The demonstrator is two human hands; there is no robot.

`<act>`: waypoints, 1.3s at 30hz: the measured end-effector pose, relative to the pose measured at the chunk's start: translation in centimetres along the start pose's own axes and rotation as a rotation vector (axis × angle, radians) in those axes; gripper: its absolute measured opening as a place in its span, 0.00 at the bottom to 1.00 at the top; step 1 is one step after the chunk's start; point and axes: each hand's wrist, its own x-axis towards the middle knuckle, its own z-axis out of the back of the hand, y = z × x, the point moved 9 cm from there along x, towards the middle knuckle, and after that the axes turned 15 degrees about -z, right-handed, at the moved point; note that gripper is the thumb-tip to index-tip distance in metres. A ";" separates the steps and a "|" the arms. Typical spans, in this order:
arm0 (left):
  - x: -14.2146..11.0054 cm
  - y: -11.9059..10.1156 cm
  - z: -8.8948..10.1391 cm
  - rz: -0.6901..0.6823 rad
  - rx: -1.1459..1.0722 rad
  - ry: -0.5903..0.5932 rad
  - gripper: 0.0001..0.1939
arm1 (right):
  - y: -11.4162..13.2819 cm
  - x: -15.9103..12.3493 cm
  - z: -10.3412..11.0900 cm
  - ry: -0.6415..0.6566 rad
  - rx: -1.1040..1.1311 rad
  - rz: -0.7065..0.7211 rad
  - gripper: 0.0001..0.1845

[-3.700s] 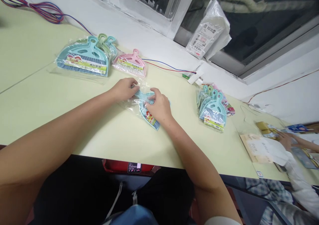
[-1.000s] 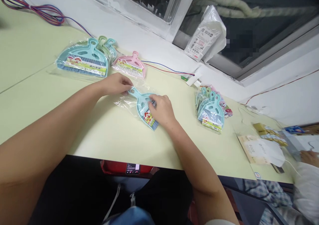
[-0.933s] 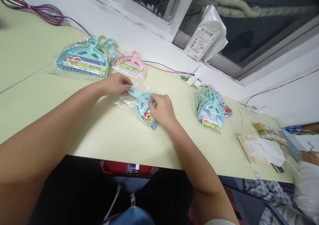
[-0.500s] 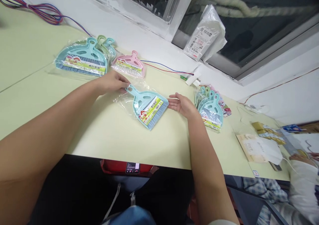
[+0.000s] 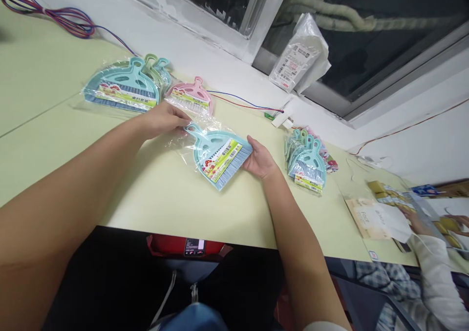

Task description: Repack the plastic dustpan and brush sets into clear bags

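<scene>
A small light-blue dustpan-and-brush set [image 5: 219,154] in a clear plastic bag lies on the pale green table [image 5: 176,199] in front of me. My left hand [image 5: 164,120] pinches the bag at the handle end. My right hand [image 5: 259,158] grips the set's wide bristle end at its right corner, fingers curled under the edge. The set lies slightly tilted between both hands.
A stack of bagged blue and green sets [image 5: 122,84] and a pink set [image 5: 190,96] lie at the back left. Another pile of sets [image 5: 307,160] sits right of my right hand. Wires [image 5: 242,101] run along the wall. Another person's sleeve [image 5: 430,267] and cardboard packs [image 5: 377,216] are far right.
My right hand lifted off the middle of the set, swung out to the right and has now taken hold of its bristle end. The set has turned so the label faces up.
</scene>
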 end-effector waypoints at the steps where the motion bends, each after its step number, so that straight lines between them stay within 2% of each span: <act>1: -0.1 -0.1 0.0 0.001 0.000 -0.001 0.17 | 0.0 0.1 -0.1 -0.014 0.016 0.004 0.26; 6: -0.2 -0.3 -0.1 0.001 0.027 -0.013 0.16 | 0.0 0.9 0.0 -0.134 0.086 0.060 0.34; 10: 0.1 -0.1 -0.1 -0.012 0.040 -0.003 0.16 | -0.2 1.3 0.0 -0.156 0.112 0.063 0.38; 20: -0.5 -1.0 0.0 0.001 0.043 -0.052 0.15 | -0.4 1.3 0.3 -0.125 0.181 0.018 0.31; 23: -0.5 -1.0 0.0 0.010 -0.013 -0.075 0.14 | -0.2 1.1 0.2 -0.057 0.206 0.017 0.32; 27: -0.5 -0.8 0.7 0.015 -0.088 -0.164 0.15 | -0.1 0.7 0.6 -0.007 0.332 -0.012 0.23; 29: -0.5 -0.6 0.9 0.025 -0.096 -0.193 0.14 | 0.3 0.4 0.7 0.011 0.385 0.012 0.19; 32: -0.4 -0.4 1.0 0.029 -0.104 -0.203 0.13 | 0.7 0.1 0.4 0.045 0.401 0.031 0.20; 39: -0.4 -0.4 0.7 0.027 -0.133 -0.188 0.11 | 1.3 -0.3 0.2 0.075 0.333 0.111 0.16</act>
